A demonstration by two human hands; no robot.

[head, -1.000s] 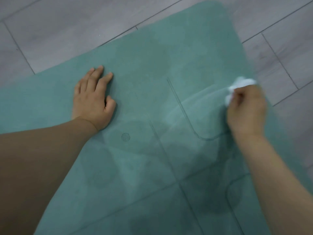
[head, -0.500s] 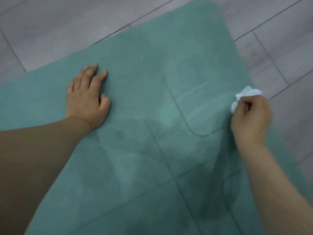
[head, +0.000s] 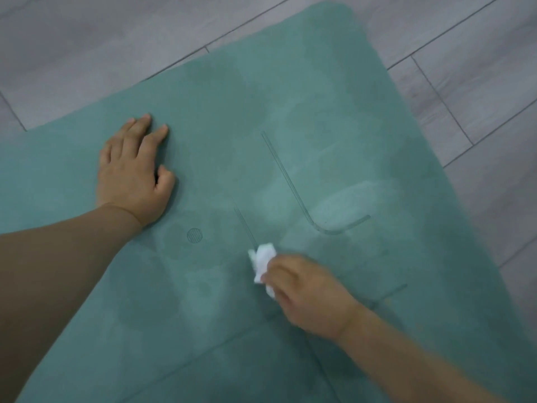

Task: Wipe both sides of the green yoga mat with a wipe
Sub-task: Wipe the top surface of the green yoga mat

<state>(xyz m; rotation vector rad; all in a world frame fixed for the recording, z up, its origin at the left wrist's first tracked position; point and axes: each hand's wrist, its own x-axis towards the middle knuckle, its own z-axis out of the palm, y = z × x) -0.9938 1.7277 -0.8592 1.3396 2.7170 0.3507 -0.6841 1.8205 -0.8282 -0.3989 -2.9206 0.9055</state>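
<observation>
The right hand (head: 305, 295), clutching the crumpled wipe (head: 263, 261), has swept inward from the green yoga mat (head: 290, 91)'s right edge to its middle. The left hand (head: 133, 175) stays pressed flat, fingers straight. This face looks mostly wiped, though the pale streaks are faint; the underside remains.

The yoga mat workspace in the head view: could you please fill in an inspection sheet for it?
Surface: grey plank floor, with the mat lying flat on it.
Job's things: green yoga mat, showing printed lines and lighter and darker patches; crumpled white wipe on the mat near its middle.
Clutter: nothing seen.
Grips: left hand rests flat on the mat, fingers straight; right hand holds the wipe against the mat.
Cables: nothing seen.
Surroundings: only floor around the mat's rounded far corner.
</observation>
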